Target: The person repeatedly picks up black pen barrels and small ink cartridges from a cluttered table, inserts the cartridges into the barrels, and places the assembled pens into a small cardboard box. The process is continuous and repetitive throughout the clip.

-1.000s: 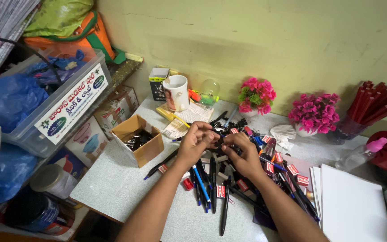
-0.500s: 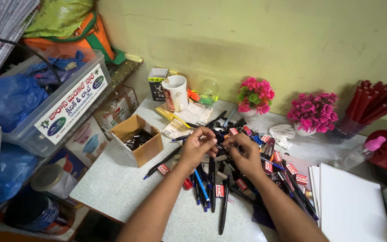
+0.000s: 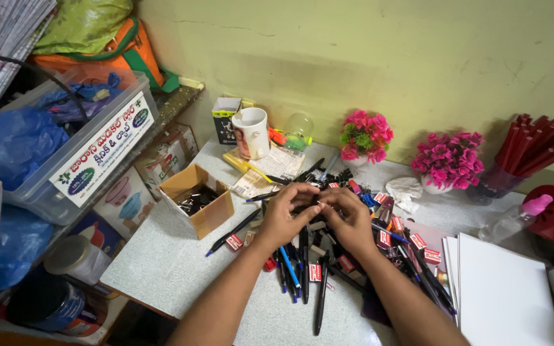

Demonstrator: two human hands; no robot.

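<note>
A pale speckled table [image 3: 161, 269] stands against a yellow-green wall [image 3: 367, 57], with two pots of pink flowers [image 3: 447, 160] at one o'clock. Over the heap of pens [image 3: 302, 269] at the table's middle, the left hand [image 3: 286, 214] and right hand [image 3: 351, 218] meet fingertip to fingertip, pinching one dark pen [image 3: 312, 206] between them. At nine o'clock, an open cardboard box [image 3: 209, 214] holds small dark clips; at eleven o'clock stands a white mug [image 3: 251, 131], contents unseen.

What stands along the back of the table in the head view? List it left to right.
White mug → clear glass jar → first pink flower pot → second pink flower pot → red sticks in a cup.
</note>
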